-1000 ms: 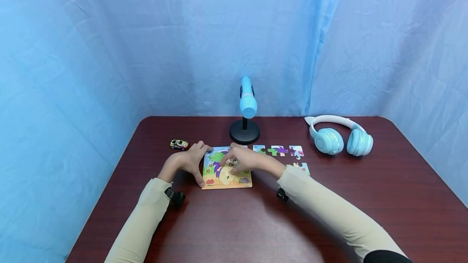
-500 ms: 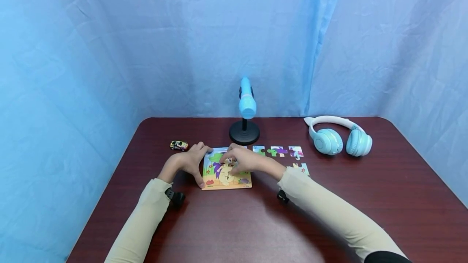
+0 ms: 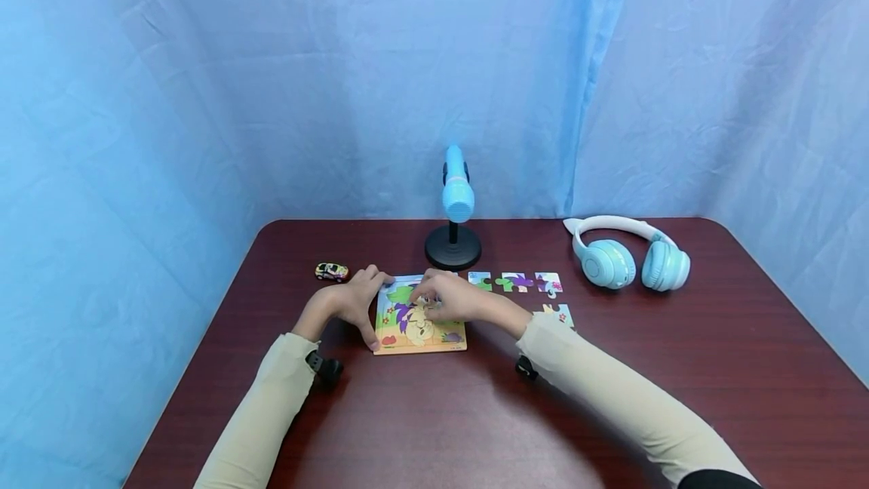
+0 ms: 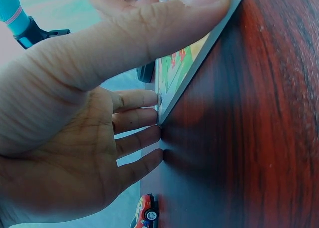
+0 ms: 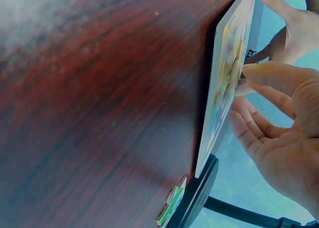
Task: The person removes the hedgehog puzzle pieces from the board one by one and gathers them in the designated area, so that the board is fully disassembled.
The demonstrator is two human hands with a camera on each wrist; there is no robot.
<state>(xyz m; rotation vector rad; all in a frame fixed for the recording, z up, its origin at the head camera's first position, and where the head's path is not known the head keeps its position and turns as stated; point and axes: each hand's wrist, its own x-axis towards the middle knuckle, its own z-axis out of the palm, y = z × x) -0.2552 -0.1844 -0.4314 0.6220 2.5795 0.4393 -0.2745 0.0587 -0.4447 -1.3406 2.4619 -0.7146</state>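
A square cartoon jigsaw puzzle board lies on the table, with a yellow and purple figure on it. My left hand spans its left side. The thumb rests on the near corner, and the outstretched fingers touch by the far corner. Over the board's right part is my right hand, thumb and fingers bent loosely down to the picture and spread apart. No loose piece shows between them in the right wrist view; the hand hides part of the picture. Loose jigsaw pieces lie to the right.
A blue microphone on a round black base stands behind the board. Blue and white headphones lie at the back right. Left of the board sits a small toy car. Another puzzle piece is beside the right sleeve.
My right fingertips have shifted slightly over the picture, a little away from the near edge. The left hand stays at the board's left side. The head view has tilted very slightly.
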